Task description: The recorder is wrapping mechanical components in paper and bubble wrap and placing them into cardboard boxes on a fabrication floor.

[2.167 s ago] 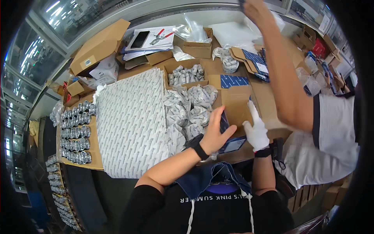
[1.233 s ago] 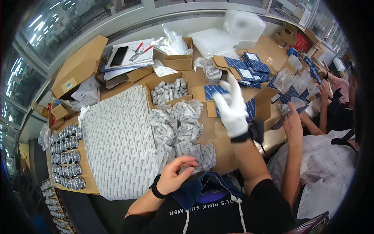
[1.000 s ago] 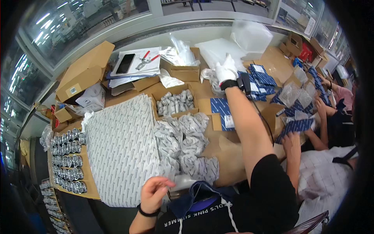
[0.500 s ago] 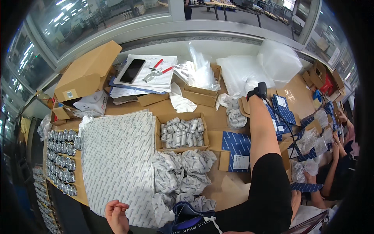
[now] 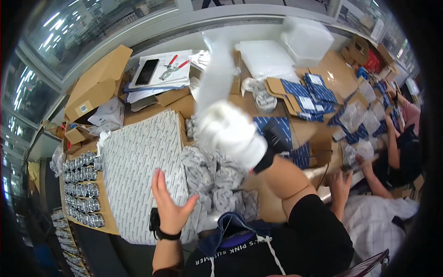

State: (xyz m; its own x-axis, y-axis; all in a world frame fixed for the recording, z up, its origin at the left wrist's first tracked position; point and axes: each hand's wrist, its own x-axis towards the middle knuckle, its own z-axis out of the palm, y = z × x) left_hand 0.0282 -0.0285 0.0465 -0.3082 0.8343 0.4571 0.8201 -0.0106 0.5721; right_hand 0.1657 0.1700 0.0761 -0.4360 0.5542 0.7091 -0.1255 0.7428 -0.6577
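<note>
My right hand [image 5: 226,131], in a white glove and blurred by motion, is over the bundles wrapped in printed paper [image 5: 217,173]. A blurred, translucent plastic bag [image 5: 216,76] stretches up from its fingers. My left hand [image 5: 170,207], bare, with a black strap at the wrist, is open with thumb and fingers apart. It hovers above the stack of white printed wrapping paper [image 5: 140,171], holding nothing. Behind my right hand, the carton of small paper-wrapped pieces [image 5: 190,127] is mostly hidden.
Rows of shiny metal cylindrical parts [image 5: 83,189] stand at the left. Behind lie a phone [image 5: 147,71], red-handled pliers [image 5: 173,69] and a cardboard box [image 5: 99,87]. White packing sheets [image 5: 265,57] and blue cartons [image 5: 318,87] are farther right. Co-workers' hands [image 5: 340,187] work at the right.
My right hand has come back from the white packing sheets toward the middle, bringing the translucent bag. My left hand has risen rightward over the paper and its fingers have spread. The view has shifted.
</note>
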